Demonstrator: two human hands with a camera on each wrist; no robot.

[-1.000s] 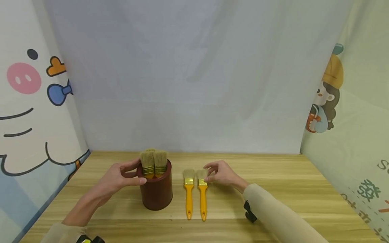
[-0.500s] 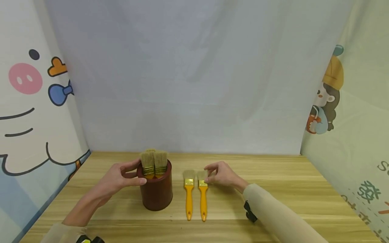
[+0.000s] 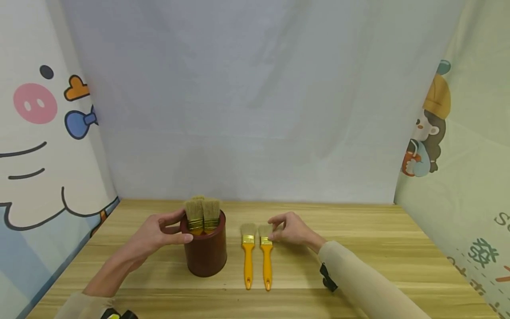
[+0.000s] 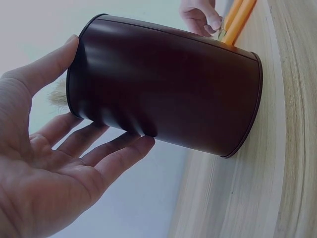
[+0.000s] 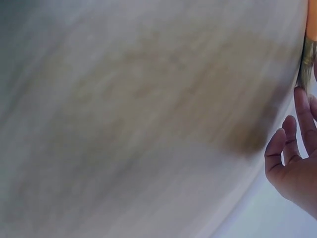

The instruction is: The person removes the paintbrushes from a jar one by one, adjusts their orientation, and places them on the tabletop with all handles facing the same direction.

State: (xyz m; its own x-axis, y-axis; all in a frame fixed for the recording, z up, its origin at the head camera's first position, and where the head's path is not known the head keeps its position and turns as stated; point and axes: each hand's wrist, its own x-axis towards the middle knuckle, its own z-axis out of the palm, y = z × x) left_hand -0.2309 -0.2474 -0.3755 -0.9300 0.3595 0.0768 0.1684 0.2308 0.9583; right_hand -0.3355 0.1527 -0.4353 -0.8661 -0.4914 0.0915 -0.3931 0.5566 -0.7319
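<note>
A dark red-brown cylindrical pot [image 3: 205, 254] stands upright on the table, with paintbrushes [image 3: 203, 215] in it, bristles up. My left hand [image 3: 153, 235] grips it from the left; the left wrist view shows the thumb at its rim and the fingers against its side [image 4: 163, 84]. To the right, two flat paintbrushes with yellow handles lie side by side, bristles away from me. At the bristle end of the right paintbrush [image 3: 266, 261], my right hand [image 3: 292, 229] pinches its edge between thumb and fingers. The left paintbrush [image 3: 248, 261] lies untouched between pot and right brush.
The wooden tabletop [image 3: 358, 257] runs back to a pale grey curtain [image 3: 247, 110]. Printed cloths hang at the left [image 3: 36, 177] and right [image 3: 466, 146] sides. The right wrist view shows mostly blurred tabletop.
</note>
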